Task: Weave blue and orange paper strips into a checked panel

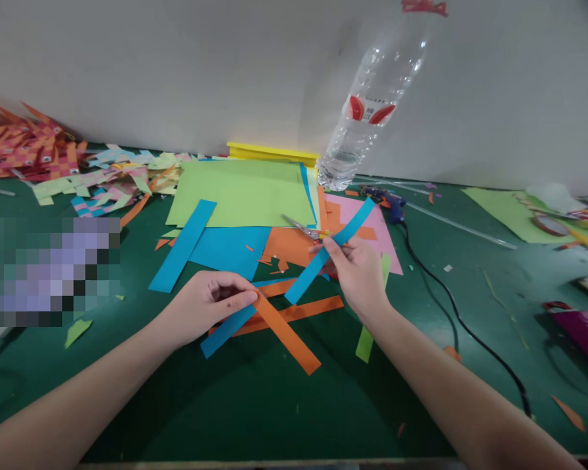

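Left hand [208, 305] and right hand [367, 277] work above a green tabletop [274, 424]. Thumb and index finger of the left hand pinch the upper end of an orange paper strip [290, 337], which slants down toward the right; whether they also grip the second blue strip [221, 338] crossing beneath cannot be told. The right hand holds a blue paper strip [306, 279] obliquely between thumb and fingers, its lower end near the loose orange strip [318, 309]. A third blue strip [183, 245] lies beyond the left hand, partly over a blue sheet [232, 251]. Scissors [301, 226] lie just behind the right hand, by a stack of light-green sheets [240, 192]. Farther back are a glue gun [396, 207] with black cord [438, 281] and a tilted clear plastic bottle [367, 111] with a red cap [424, 7].
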`<control>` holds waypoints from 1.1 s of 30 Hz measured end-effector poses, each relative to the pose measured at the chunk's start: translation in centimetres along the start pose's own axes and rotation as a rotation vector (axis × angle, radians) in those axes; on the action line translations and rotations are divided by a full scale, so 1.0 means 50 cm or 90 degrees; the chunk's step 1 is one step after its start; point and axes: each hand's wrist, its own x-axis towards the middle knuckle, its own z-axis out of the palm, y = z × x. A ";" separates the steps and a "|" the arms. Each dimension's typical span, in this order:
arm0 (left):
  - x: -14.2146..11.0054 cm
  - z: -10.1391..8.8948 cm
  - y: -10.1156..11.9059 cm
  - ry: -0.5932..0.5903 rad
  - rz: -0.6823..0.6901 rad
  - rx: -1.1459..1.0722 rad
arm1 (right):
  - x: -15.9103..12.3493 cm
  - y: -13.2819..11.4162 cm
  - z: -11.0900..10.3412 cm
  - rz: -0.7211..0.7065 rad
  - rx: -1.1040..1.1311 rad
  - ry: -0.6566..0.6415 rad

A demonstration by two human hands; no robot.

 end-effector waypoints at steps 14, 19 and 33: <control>0.001 -0.003 -0.008 0.002 0.003 -0.014 | -0.004 0.002 0.005 0.044 -0.135 -0.120; 0.002 -0.005 -0.014 0.022 -0.012 -0.012 | -0.015 -0.013 0.005 -0.139 -0.119 -0.018; 0.000 -0.007 -0.013 0.057 0.014 -0.128 | -0.005 0.000 -0.006 -0.086 0.099 -0.127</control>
